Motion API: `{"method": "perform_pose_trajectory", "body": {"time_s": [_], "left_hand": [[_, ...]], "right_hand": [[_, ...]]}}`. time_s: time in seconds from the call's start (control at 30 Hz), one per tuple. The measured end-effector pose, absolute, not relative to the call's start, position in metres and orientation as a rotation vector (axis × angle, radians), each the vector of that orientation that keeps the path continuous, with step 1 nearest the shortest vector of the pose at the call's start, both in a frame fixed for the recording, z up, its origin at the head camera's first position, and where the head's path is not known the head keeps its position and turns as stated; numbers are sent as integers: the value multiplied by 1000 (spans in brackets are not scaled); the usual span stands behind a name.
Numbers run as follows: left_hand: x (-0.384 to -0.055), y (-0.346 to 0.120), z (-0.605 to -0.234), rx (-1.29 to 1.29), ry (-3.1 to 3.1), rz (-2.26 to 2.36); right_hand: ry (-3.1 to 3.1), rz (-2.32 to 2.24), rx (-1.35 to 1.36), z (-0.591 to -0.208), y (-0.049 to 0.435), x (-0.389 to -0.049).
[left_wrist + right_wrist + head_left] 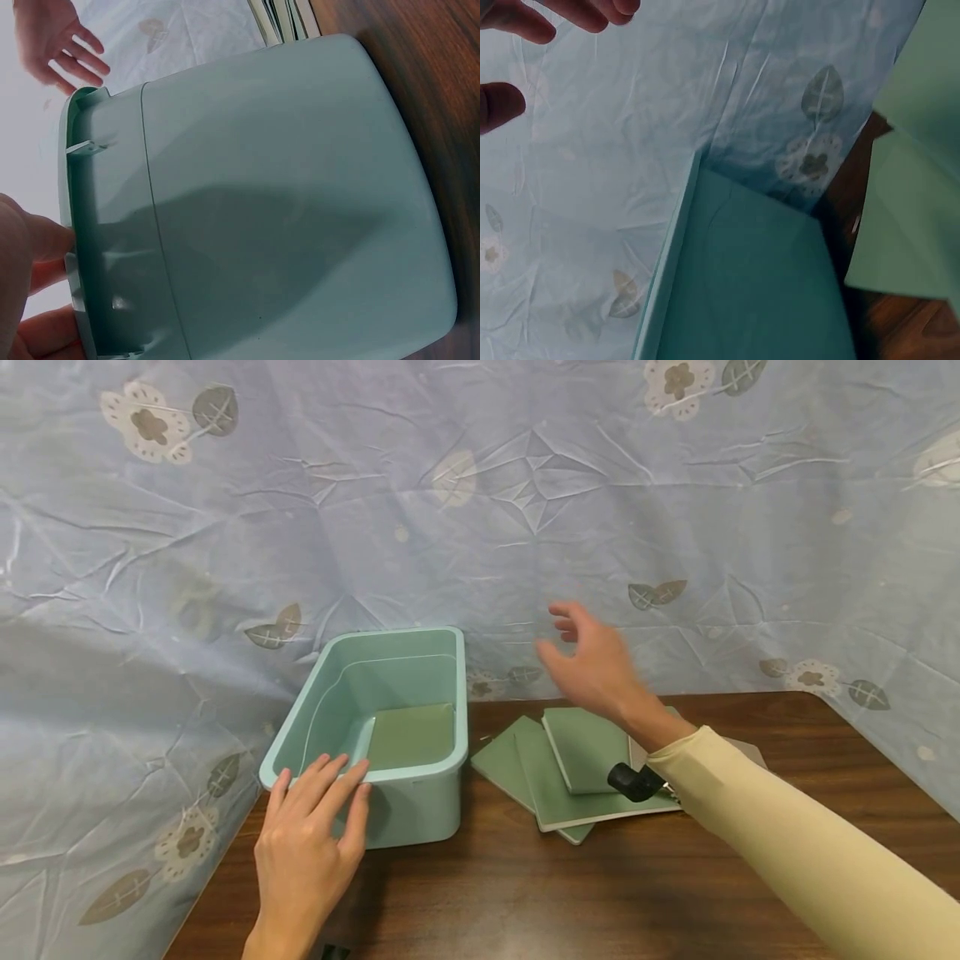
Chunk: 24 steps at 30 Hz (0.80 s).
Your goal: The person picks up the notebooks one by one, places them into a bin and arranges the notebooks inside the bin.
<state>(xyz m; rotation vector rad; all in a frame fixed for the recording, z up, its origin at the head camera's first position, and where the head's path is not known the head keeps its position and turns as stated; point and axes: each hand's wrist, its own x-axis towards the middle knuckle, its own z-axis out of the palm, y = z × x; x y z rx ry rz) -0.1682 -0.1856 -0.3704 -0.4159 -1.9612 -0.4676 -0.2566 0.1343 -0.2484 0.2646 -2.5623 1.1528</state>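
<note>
A pale green plastic bin (416,806) stands on the table at left of centre in the head view. My left hand (311,835) rests on its near rim, fingers loosely extended over the edge. Inside, a green notebook (412,735) lies flat on the bottom. My right hand (592,664) is in the air to the right of the bin, fingers spread and holding nothing. Beneath that arm several green notebooks (585,747) lie fanned in an overlapping pile, partly hidden by the forearm. The right wrist view shows notebooks (907,217) beside the bin wall (757,277).
The brown wooden table (480,902) carries the bin and the pile. A floral, creased light-blue cloth (525,552) hangs behind and along the left side. A greyish cover (748,750) shows past the right forearm.
</note>
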Motion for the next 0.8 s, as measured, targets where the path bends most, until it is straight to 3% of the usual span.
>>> {"method": "perform_pose_trajectory", "body": {"time_s": [0.8], "left_hand": [[-167,-185,-371,-411,-1973,-478]], "right_hand": [[-2772,667,428,-269,195,-258]]}}
